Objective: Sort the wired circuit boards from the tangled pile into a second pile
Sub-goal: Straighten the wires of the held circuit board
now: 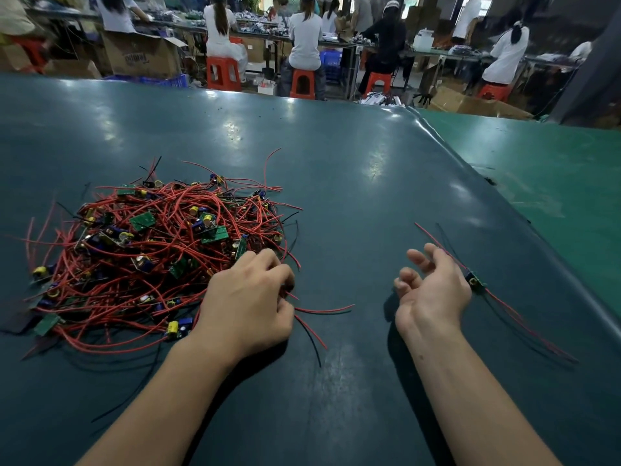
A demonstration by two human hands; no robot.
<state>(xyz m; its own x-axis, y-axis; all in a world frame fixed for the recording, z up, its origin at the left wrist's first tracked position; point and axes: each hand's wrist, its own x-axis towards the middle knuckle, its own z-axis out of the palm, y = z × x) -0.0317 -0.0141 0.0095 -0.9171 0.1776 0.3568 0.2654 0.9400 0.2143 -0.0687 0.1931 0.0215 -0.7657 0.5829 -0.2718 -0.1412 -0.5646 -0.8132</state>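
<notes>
Two bare hands work over a dark teal counter [336, 163] with a smooth, glossy surface. On the left hand [250, 304] the grip is clenched: curled fingers pinch thin red and black wires at the near right edge of the tangled pile [151, 250]. Loose wire ends trail from under that hand toward the middle of the counter. On the right hand [433, 287] the grip is released, palm turned inward, fingers relaxed and slightly bent, holding nothing. Just beside its far edge lies a single wired circuit board [475, 282], small and green, with long red and black leads stretching away in both directions. The pile is a dense mound of red wires, small green boards and yellow and blue cylindrical parts. Beyond the counter, blurred seated workers [304, 38] sit on red stools [223, 74].
</notes>
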